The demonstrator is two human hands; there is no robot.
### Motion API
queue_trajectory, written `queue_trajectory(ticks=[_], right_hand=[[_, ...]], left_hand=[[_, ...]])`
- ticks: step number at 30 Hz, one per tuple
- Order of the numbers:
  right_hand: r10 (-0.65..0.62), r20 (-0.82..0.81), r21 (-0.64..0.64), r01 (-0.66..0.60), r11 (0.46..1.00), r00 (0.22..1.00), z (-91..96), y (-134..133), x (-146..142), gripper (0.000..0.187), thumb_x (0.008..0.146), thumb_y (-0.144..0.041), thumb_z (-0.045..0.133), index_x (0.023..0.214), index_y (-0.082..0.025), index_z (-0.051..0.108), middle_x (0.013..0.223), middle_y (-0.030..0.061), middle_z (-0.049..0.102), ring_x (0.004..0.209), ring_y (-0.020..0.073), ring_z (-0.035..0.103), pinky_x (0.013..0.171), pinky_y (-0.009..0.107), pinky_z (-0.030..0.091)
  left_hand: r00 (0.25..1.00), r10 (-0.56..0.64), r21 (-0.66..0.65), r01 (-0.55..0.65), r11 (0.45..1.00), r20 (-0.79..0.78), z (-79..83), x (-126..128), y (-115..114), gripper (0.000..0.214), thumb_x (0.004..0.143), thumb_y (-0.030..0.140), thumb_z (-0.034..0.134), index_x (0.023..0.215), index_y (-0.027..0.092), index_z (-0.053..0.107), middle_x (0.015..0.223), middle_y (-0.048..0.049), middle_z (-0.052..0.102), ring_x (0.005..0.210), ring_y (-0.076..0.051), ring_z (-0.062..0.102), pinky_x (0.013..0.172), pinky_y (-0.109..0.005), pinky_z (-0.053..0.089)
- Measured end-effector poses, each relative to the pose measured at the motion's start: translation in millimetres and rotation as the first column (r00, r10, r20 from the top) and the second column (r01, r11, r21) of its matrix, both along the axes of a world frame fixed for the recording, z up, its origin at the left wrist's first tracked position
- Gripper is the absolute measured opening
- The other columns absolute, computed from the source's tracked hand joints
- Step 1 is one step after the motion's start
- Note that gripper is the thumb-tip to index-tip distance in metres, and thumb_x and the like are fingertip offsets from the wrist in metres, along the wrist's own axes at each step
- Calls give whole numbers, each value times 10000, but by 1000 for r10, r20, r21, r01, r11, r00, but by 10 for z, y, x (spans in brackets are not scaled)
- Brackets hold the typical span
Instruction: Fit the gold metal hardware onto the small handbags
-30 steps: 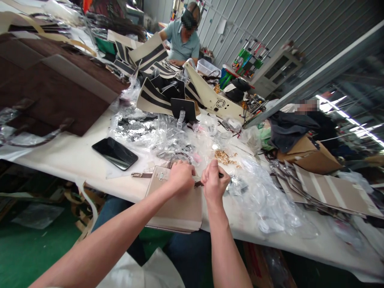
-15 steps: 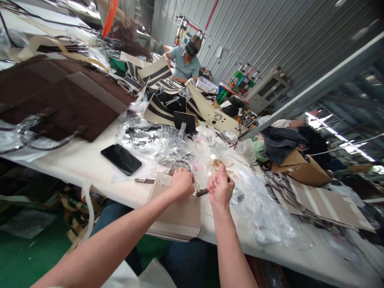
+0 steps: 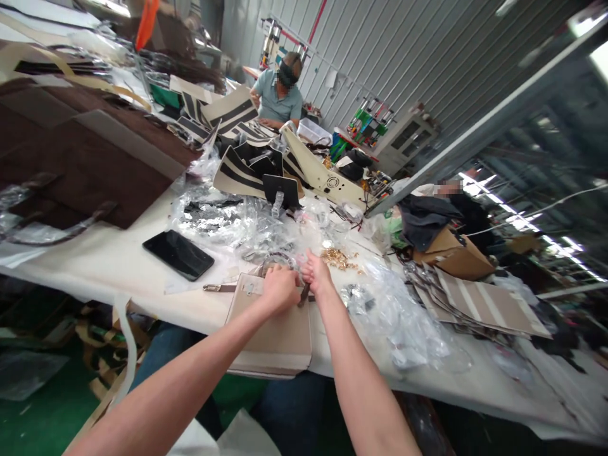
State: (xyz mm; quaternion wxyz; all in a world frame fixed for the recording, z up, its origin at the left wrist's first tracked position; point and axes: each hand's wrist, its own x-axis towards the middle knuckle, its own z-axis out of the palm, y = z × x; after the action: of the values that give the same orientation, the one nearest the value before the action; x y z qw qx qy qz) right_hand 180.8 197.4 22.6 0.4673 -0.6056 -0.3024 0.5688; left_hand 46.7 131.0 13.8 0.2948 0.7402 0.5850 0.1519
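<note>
A beige handbag (image 3: 270,342) lies at the table's front edge, above my lap. My left hand (image 3: 281,286) is closed over its upper edge; the fingertips are partly hidden. A brown strap with a metal buckle (image 3: 211,288) sticks out from the bag's left side. My right hand (image 3: 317,273) is close beside my left, fingers curled round a dark brown strap (image 3: 304,294) at the bag's upper right corner. Behind my hands, part of a rounded handle (image 3: 278,257) shows. Small gold metal pieces (image 3: 337,258) lie in a heap just beyond my right hand.
A black phone (image 3: 178,254) lies to the left, near large brown bags (image 3: 85,152). Crumpled clear plastic (image 3: 403,323) spreads to the right, beside stacked beige panels (image 3: 484,301). Striped panels (image 3: 242,174) stand further back. A co-worker (image 3: 279,95) sits across the table.
My right hand has moved left, from out beside the bag to next to my left hand, bringing the strap's end inward. My left hand stays on the bag. The view has shifted slightly.
</note>
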Motion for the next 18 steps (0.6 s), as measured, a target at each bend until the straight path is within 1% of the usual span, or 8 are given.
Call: queue_trajectory(ticks=[2, 4, 5, 7, 8, 9, 11, 18], right_hand=[[18, -6, 17, -18, 1000, 1000, 57, -48, 17, 776, 976, -783, 767, 656, -275, 275, 457, -133, 239, 377, 52, 140, 311, 187, 113], [-13, -17, 175, 16, 984, 1000, 122, -204, 42, 788, 986, -788, 746, 654, -272, 252, 475, -130, 225, 383, 51, 132, 319, 196, 119], [-39, -21, 297, 43, 954, 999, 150, -302, 52, 783, 993, -777, 744, 650, -268, 257, 485, -126, 229, 383, 53, 140, 323, 203, 127], [-89, -9, 529, 81, 845, 996, 189, -495, 49, 758, 1004, -740, 757, 632, -261, 301, 503, -113, 254, 378, 61, 187, 334, 222, 153], [-107, 12, 601, 78, 795, 994, 196, -577, 32, 747, 1006, -725, 767, 622, -259, 328, 507, -106, 269, 377, 66, 217, 341, 232, 166], [-117, 44, 636, 63, 769, 992, 194, -644, 6, 742, 1004, -721, 773, 610, -256, 350, 507, -99, 283, 377, 72, 245, 347, 241, 180], [-132, 99, 650, 36, 759, 986, 163, -730, -55, 729, 1002, -721, 776, 598, -256, 386, 502, -85, 313, 383, 85, 290, 359, 258, 210], [-185, 272, 622, -26, 782, 945, -43, -829, -75, 707, 1039, -741, 691, 601, -264, 409, 497, -48, 389, 428, 116, 384, 410, 278, 313]], left_hand=[[1000, 2, -4, -1, 1000, 25, -10, -9, 6, 285, 840, 185, 749, 1098, 239, 859, 1281, -132, 785, 1283, -362, 632, 1084, -455, 476], [999, -4, -2, 5, 1000, 46, -21, -15, 15, 247, 826, 201, 779, 1056, 238, 861, 1245, -123, 793, 1271, -358, 637, 1081, -447, 477], [999, -8, -1, 8, 1000, 52, -26, -17, 22, 221, 824, 211, 790, 1033, 238, 860, 1229, -119, 796, 1262, -355, 640, 1079, -443, 477], [999, -9, -1, 9, 1000, 53, -36, -17, 34, 182, 837, 233, 795, 1007, 237, 859, 1213, -115, 798, 1247, -350, 644, 1078, -444, 478], [999, -10, -2, 10, 1000, 52, -42, -16, 37, 178, 847, 242, 791, 1011, 236, 859, 1216, -116, 797, 1245, -352, 643, 1077, -449, 479], [999, -9, -1, 9, 1000, 50, -49, -15, 37, 182, 856, 244, 784, 1022, 235, 859, 1220, -119, 795, 1246, -355, 641, 1076, -453, 480], [999, -5, 8, 4, 1000, 47, -69, -13, 28, 200, 859, 218, 767, 1037, 237, 856, 1227, -121, 792, 1251, -357, 637, 1070, -454, 481], [997, -21, 47, 18, 999, 73, -132, -24, 14, 238, 836, 142, 736, 1027, 244, 835, 1215, -108, 790, 1248, -345, 631, 1053, -437, 479]])
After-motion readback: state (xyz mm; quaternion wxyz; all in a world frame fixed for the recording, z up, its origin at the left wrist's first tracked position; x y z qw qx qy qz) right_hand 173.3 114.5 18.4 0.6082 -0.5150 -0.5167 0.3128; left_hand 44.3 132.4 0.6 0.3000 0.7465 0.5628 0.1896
